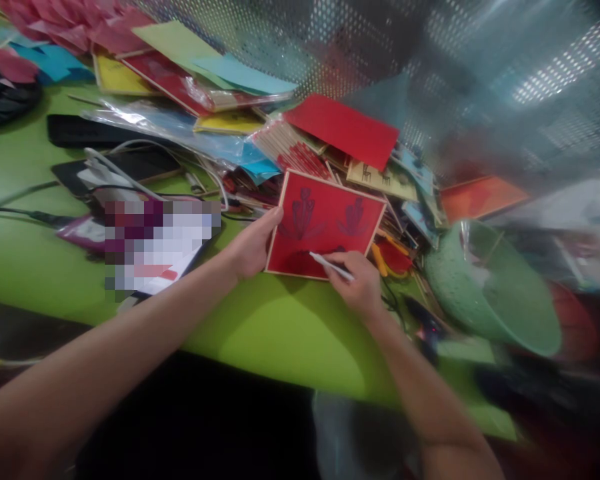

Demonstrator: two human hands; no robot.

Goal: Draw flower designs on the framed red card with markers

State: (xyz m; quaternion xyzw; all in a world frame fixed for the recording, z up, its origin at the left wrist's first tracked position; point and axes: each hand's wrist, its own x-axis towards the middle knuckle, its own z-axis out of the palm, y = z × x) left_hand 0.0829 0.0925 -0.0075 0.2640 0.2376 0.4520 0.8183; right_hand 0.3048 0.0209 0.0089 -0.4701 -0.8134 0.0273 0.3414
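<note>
A red panel with a pale wooden border (325,207) is tilted up over the green table. Dark flower-like drawings mark its upper half, with a smaller dark mark lower down. My left hand (255,247) grips the panel's left edge, thumb on the front and the other fingers hidden behind. A slim white pen (330,263) is pinched in my right hand (357,283). Its tip is at the lower middle of the panel; whether it touches the surface I cannot tell.
Heaped behind the panel are coloured cards, sticks and a red sheet (345,127). A green bowl (495,287) stands at the right, and yellow-handled scissors (380,260) lie nearer. Left are a blurred-out phone-like device (165,247), cables and a black case (100,130).
</note>
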